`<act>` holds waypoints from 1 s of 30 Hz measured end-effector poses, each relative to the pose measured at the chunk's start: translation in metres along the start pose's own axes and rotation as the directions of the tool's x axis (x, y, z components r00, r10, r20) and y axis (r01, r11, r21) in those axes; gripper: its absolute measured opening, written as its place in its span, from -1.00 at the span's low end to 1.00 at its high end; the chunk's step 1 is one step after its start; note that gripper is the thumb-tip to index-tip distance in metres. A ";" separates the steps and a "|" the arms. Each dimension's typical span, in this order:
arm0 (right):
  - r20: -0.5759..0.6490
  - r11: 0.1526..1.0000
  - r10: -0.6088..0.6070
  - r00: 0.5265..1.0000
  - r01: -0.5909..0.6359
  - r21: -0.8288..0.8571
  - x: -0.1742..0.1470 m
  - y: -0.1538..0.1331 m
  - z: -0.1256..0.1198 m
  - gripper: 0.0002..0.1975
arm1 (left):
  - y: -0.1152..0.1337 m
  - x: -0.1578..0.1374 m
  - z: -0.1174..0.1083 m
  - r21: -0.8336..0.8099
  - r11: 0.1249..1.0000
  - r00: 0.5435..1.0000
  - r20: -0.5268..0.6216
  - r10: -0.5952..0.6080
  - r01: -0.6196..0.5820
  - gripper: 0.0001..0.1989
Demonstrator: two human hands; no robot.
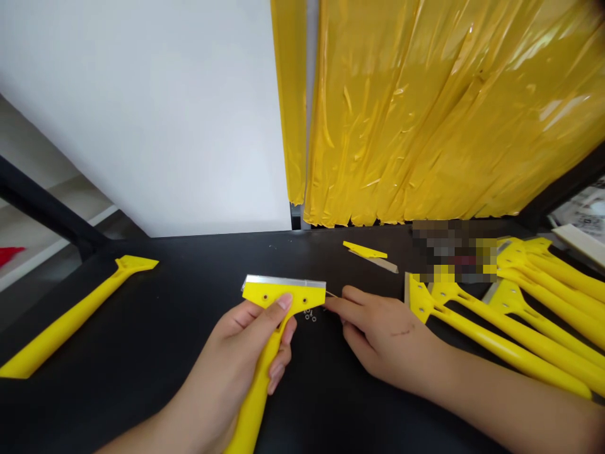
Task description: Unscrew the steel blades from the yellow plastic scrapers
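My left hand [250, 343] is closed around the neck of a yellow scraper [258, 384], thumb on its head. A shiny metal blade [283, 281] lies along the head's top edge, and two holes show in the yellow face. At the head's right end my right hand [378, 328] has its fingers drawn together; a thin edge shows by the fingertips, but I cannot make out what they hold. Several tiny metal nuts or washers [310, 315] lie on the black tabletop [165, 334] between the hands. Farther back rests a loose yellow clamp plate [365, 250] beside a flat blade strip [385, 262].
Another long yellow scraper handle [80, 309] lies at the left. Several yellow scrapers with blades [501, 350] are piled at the right, behind my right forearm. A blurred-out patch [449, 249] covers something there. A white panel [189, 113] and yellow plastic sheeting [401, 126] stand behind the table.
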State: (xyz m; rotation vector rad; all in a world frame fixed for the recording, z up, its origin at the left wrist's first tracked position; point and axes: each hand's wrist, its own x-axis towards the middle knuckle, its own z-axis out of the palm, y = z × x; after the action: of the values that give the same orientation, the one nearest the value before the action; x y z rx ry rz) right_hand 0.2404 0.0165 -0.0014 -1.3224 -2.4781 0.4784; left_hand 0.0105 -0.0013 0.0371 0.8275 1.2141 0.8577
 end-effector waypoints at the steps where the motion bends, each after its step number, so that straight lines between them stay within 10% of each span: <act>1: -0.011 1.000 0.016 1.000 -0.017 -0.010 0.000 0.001 0.000 -0.51 | 0.000 0.000 0.000 0.003 1.000 1.000 0.001 0.000 0.000 -0.52; 21: -0.062 0.905 0.210 0.976 -0.170 0.391 0.009 0.008 -0.002 -0.92 | -0.010 -0.011 0.010 0.069 0.994 0.995 0.031 -0.091 0.089 -0.51; 30: 0.302 0.107 0.137 0.943 -0.317 0.942 -0.004 -0.018 -0.016 -0.77 | -0.012 -0.019 0.013 0.021 0.998 0.994 0.091 -0.059 0.057 -0.50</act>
State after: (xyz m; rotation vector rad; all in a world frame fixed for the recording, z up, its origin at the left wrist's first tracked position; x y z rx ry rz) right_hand 0.2354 0.0055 0.0201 -0.9611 -1.2312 1.9352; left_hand 0.0221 -0.0244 0.0369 0.8334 1.1615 0.7547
